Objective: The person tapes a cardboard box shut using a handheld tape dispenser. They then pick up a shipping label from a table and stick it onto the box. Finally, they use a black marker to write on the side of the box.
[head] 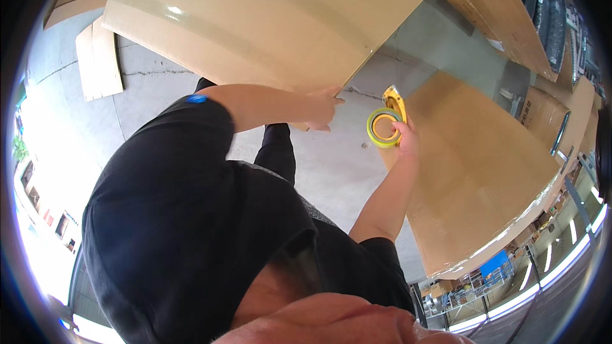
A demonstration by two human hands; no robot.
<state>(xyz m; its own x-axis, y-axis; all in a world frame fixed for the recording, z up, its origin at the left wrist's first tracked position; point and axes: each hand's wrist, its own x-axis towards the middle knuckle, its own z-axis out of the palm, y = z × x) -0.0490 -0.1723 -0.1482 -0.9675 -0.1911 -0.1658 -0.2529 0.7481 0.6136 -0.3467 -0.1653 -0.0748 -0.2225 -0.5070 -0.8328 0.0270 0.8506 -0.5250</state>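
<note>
My right hand (408,139) grips a yellow tape dispenser (400,100) loaded with a roll of yellowish clear packing tape (372,129). The dispenser's head points away from me, over the concrete floor. My left hand (322,109) reaches across to the near corner of a large cardboard box (267,24). Its fingers are spread, and the fingertips lie at the box's edge; whether they press on it is hard to tell. A shiny strip of clear tape (158,8) runs along the box's broad face. Below my left hand a small bit of cardboard edge (301,126) shows.
To my right lies another large cardboard piece (478,172), with clear tape along its far edge. An open carton (507,14) of dark wrapped items stands at upper right, near a smaller carton (542,114). Flat cardboard (99,59) lies on the concrete floor (153,86) at left.
</note>
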